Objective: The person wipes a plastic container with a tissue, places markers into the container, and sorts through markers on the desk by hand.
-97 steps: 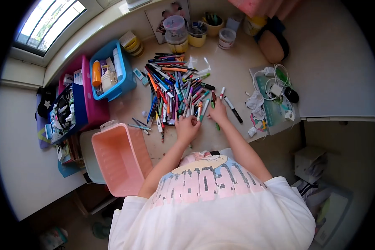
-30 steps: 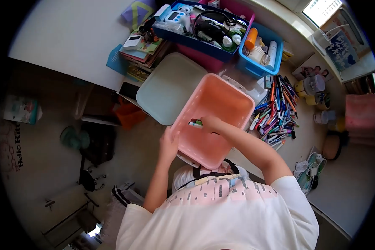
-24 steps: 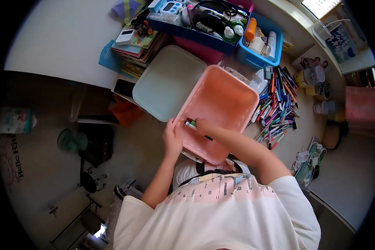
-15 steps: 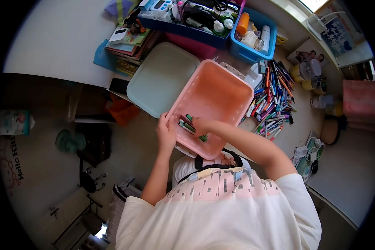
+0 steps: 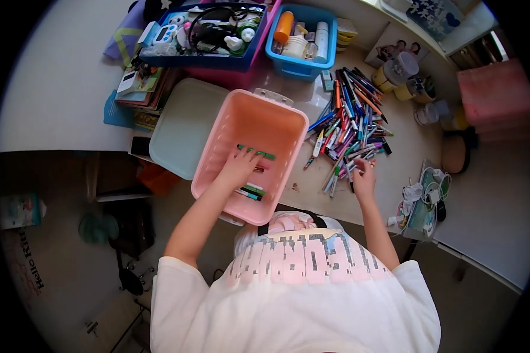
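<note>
Inside the pink bin, my left hand lies with its fingers spread over several markers. A green marker shows beyond its fingertips, and other markers lie nearer the bin's front end. My right hand is at the near edge of a large pile of pens and markers on the desk. Its fingers are curved and apart, close to a dark pen, with no clear grip on anything.
A pale lid lies left of the bin. Behind stand a dark blue box of cables and bottles and a light blue basket. Stacked books are at left; a power strip with white cables is at right.
My right hand has left the bin and moved right to the pen pile. My left hand has moved from the bin's rim onto the markers inside. The view has shifted, with the bin appearing farther left.
</note>
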{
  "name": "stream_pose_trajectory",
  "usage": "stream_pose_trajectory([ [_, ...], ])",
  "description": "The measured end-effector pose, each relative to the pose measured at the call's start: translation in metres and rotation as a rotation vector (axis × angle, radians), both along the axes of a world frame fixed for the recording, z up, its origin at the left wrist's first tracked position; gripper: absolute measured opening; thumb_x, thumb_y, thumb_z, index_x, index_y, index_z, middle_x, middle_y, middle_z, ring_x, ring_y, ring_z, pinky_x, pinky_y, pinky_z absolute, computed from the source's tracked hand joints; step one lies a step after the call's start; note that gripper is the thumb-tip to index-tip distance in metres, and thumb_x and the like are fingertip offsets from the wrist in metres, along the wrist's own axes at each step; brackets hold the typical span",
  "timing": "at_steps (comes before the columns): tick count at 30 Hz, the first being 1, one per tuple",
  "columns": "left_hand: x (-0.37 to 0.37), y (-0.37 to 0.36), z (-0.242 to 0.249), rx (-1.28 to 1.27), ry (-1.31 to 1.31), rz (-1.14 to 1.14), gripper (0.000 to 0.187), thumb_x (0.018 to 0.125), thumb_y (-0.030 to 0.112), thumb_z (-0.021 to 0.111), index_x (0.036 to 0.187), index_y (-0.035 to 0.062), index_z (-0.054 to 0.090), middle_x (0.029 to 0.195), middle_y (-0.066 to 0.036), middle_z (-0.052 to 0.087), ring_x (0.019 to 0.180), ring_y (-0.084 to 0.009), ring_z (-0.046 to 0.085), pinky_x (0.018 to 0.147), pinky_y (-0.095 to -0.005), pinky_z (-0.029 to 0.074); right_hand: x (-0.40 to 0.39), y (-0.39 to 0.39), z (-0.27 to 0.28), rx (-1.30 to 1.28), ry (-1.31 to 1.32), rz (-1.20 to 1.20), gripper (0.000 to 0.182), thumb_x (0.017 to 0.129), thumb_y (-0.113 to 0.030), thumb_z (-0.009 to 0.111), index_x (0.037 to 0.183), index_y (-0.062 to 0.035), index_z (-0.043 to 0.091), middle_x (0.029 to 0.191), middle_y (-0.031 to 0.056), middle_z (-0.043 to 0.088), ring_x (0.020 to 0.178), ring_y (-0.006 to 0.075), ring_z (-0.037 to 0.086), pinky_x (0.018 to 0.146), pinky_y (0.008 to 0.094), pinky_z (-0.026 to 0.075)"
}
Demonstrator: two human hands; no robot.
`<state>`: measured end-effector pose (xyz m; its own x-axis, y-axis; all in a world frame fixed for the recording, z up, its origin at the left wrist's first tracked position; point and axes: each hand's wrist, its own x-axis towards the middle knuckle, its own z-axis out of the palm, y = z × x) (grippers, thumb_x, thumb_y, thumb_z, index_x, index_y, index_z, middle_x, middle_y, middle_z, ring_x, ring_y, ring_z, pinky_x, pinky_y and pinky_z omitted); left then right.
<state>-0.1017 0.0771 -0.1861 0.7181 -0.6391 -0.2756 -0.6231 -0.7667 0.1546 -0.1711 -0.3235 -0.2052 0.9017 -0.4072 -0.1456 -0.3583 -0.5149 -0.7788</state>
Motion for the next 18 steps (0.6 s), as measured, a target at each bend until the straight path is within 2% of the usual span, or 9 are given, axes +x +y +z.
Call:
stream_pose_trajectory([
  [1, 0.006, -0.002, -0.011, 0.058, 0.040, -0.007, 0.069, 0.079, 0.003, 0.058, 0.145, 0.0087, 0.040, 0.150, -0.013, 0.041, 0.141, -0.0341, 0.034, 0.113, -0.0553, 0.025, -0.012, -0.004, -0.006, -0.003, -0.003, -0.017, 0.023, 0.087, -0.004, 0.059, 0.109, -0.0013, 0.064, 0.101, 0.0115, 0.069, 0.094, 0.0222, 0.067, 0.083, 0.0317, 0.051],
  [4, 0.012, 0.000, -0.020, 0.155, -0.038, -0.053, 0.073, 0.078, 0.008, 0.062, 0.147, 0.0093, 0.037, 0.149, -0.015, 0.040, 0.141, -0.0373, 0.032, 0.115, -0.0543, 0.023, -0.043, -0.005, -0.026, -0.159, -0.019, -0.053, 0.029, 0.082, -0.004, 0.060, 0.112, -0.0019, 0.063, 0.105, 0.0137, 0.067, 0.097, 0.0284, 0.065, 0.087, 0.0358, 0.051],
  [6, 0.014, 0.003, -0.021, 0.157, -0.025, -0.061, 0.072, 0.078, 0.012, 0.062, 0.146, 0.0095, 0.038, 0.146, -0.016, 0.043, 0.135, -0.0385, 0.039, 0.111, -0.0541, 0.029, -0.059, -0.001, -0.042, 0.045, 0.090, -0.113, 0.032, 0.083, -0.003, 0.059, 0.114, -0.0029, 0.062, 0.109, 0.0141, 0.065, 0.102, 0.0302, 0.063, 0.091, 0.0381, 0.050],
  [8, 0.013, -0.005, 0.009, 0.331, 0.387, -0.061, 0.068, 0.079, 0.008, 0.059, 0.144, 0.0137, 0.041, 0.141, -0.015, 0.045, 0.130, -0.0363, 0.044, 0.108, -0.0550, 0.033, -0.067, 0.006, -0.045, 0.048, 0.089, -0.101, 0.031, 0.082, -0.003, 0.060, 0.114, -0.0029, 0.061, 0.111, 0.0148, 0.064, 0.106, 0.0308, 0.061, 0.092, 0.0390, 0.049],
  [9, 0.002, 0.002, 0.003, 0.326, 0.391, -0.060, 0.064, 0.082, 0.011, 0.058, 0.143, 0.0169, 0.042, 0.140, -0.015, 0.046, 0.126, -0.0348, 0.047, 0.104, -0.0530, 0.038, -0.067, 0.013, -0.037, 0.020, 0.062, -0.099, 0.031, 0.082, -0.003, 0.060, 0.113, -0.0031, 0.061, 0.112, 0.0154, 0.063, 0.108, 0.0317, 0.061, 0.093, 0.0393, 0.048],
  [10, -0.007, 0.007, 0.000, 0.329, 0.394, -0.060, 0.064, 0.082, 0.011, 0.058, 0.143, 0.0169, 0.042, 0.140, -0.015, 0.046, 0.126, -0.0348, 0.047, 0.104, -0.0530, 0.038, -0.069, 0.018, -0.032, -0.007, 0.035, -0.099, 0.031, 0.082, -0.003, 0.060, 0.113, -0.0032, 0.061, 0.113, 0.0159, 0.063, 0.109, 0.0325, 0.060, 0.095, 0.0395, 0.047],
  [11, -0.014, 0.013, -0.003, 0.334, 0.379, -0.098, 0.064, 0.082, 0.011, 0.058, 0.144, 0.0182, 0.042, 0.140, -0.015, 0.046, 0.127, -0.0351, 0.047, 0.104, -0.0526, 0.038, -0.072, 0.015, -0.042, -0.117, -0.042, -0.064, 0.037, 0.081, -0.006, 0.066, 0.117, -0.0064, 0.060, 0.113, 0.0150, 0.062, 0.107, 0.0295, 0.059, 0.088, 0.0363, 0.048],
  [13, -0.021, 0.017, 0.000, 0.340, 0.362, -0.128, 0.061, 0.084, 0.012, 0.056, 0.143, 0.0215, 0.045, 0.143, -0.014, 0.045, 0.130, -0.0351, 0.045, 0.106, -0.0520, 0.037, -0.071, 0.018, -0.033, -0.217, -0.050, -0.042, 0.039, 0.081, -0.007, 0.067, 0.118, -0.0065, 0.059, 0.113, 0.0154, 0.062, 0.109, 0.0321, 0.057, 0.091, 0.0387, 0.046],
  [18, -0.017, 0.012, 0.010, 0.266, 0.367, -0.083, 0.059, 0.082, 0.007, 0.056, 0.140, 0.0176, 0.049, 0.145, -0.014, 0.043, 0.129, -0.0349, 0.047, 0.103, -0.0540, 0.039, -0.060, 0.029, -0.043, -0.344, 0.010, 0.114, 0.043, 0.080, -0.010, 0.070, 0.121, -0.0054, 0.056, 0.114, 0.0149, 0.060, 0.116, 0.0356, 0.050, 0.099, 0.0428, 0.042],
])
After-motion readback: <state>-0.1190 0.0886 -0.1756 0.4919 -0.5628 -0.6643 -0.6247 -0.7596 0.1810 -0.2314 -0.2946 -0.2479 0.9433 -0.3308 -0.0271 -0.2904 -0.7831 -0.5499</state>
